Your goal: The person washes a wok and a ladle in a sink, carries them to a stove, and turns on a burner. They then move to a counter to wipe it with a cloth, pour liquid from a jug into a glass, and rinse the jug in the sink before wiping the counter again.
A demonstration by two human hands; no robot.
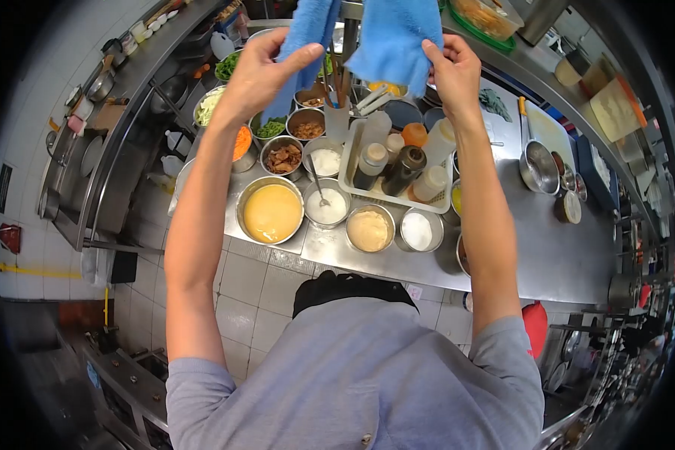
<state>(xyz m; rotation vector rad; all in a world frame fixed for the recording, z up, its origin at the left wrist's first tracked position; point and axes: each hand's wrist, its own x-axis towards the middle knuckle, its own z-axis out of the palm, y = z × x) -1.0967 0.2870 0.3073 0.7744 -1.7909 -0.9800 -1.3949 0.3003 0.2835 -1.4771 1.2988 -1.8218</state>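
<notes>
Both arms reach forward over the steel counter. My left hand (pixel 266 73) is closed on a blue cloth (pixel 304 45) that hangs down at the top centre. A second hanging part of blue cloth (pixel 399 43) is pinched at its right edge by my right hand (pixel 454 73); whether the two parts are one cloth cannot be seen. Under the cloth stand a holder with utensils (pixel 337 120) and a white basket of sauce bottles (pixel 347 180). Metal bowls of chopped food (pixel 283 157) sit below my left hand.
Along the counter's near edge are a bowl of yellow liquid (pixel 274 214), bowls of white powder (pixel 417 231) and a tan one (pixel 368 230). A metal ladle pan (pixel 538 166) lies at the right. Shelves (pixel 139 67) with containers run along the left.
</notes>
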